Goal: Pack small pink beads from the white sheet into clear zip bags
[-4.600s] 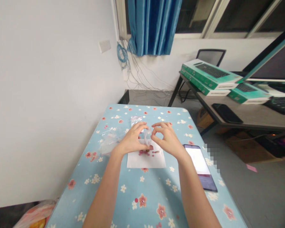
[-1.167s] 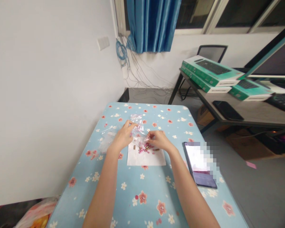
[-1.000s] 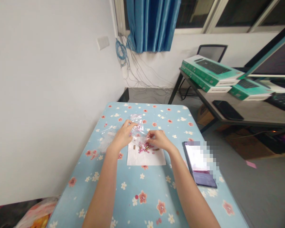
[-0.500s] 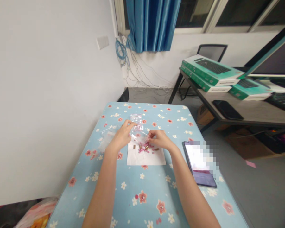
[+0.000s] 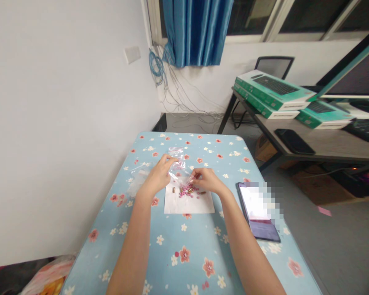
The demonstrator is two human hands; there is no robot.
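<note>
Between my hands a clear plastic bag (image 5: 181, 179) is stretched above a white sheet of paper (image 5: 189, 207). My left hand (image 5: 160, 174) pinches the bag's left side, and my right hand (image 5: 205, 179) grips its right edge with bent fingers. On the paper, under and in front of the bag, lies a pile of small pink pills (image 5: 186, 191). Several brown-gold capsules are among them, and one capsule (image 5: 174, 190) sits apart on the left. Another clear zip bag (image 5: 176, 154) lies flat just beyond my hands. More clear plastic bags (image 5: 138, 183) lie left of my left hand.
A flowered blue cloth (image 5: 199, 254) covers the table. A tablet or large phone (image 5: 261, 217) with a lit screen lies at its right side. On the desk to the right are keyboard boxes (image 5: 273, 92) and a black phone (image 5: 294, 141). A wall (image 5: 64, 123) runs close on the left.
Almost nothing differs. The clear bag between my hands has shifted slightly, and both hands stay in place.
</note>
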